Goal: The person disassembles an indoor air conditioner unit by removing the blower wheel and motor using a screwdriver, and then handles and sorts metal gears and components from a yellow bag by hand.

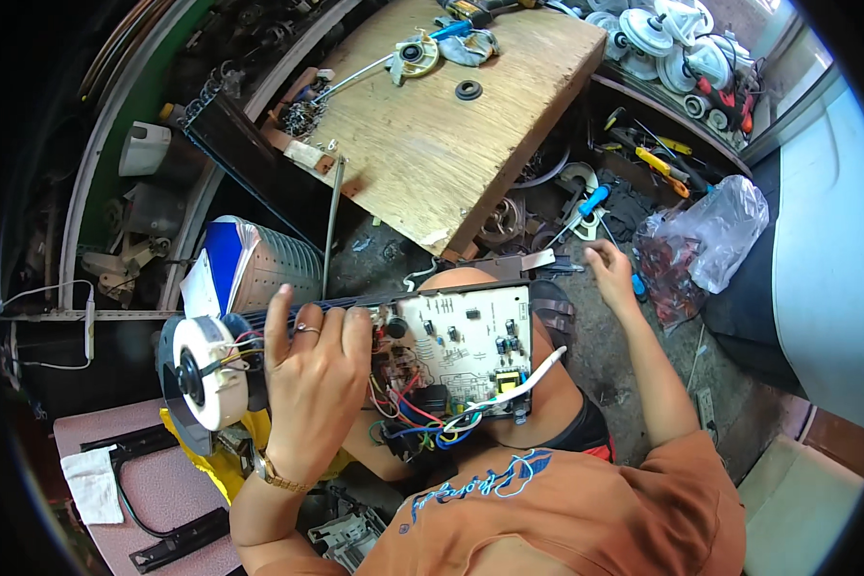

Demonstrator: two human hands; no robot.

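The left hand (315, 370) covers the near end of the circuit board (470, 331) and part of the wires (432, 408) there, and its thumb is out of sight. Many of the board's parts are too small to identify. The right hand (607, 276) has its fingertips curled together, and whether anything sits between them cannot be told. The desk (509, 125) runs past the top edge, which also cuts off a black-and-yellow tool (472, 10). The clear bag (730, 226) blurs its reddish contents. The lower edge cuts off the brown shirt (586, 514).
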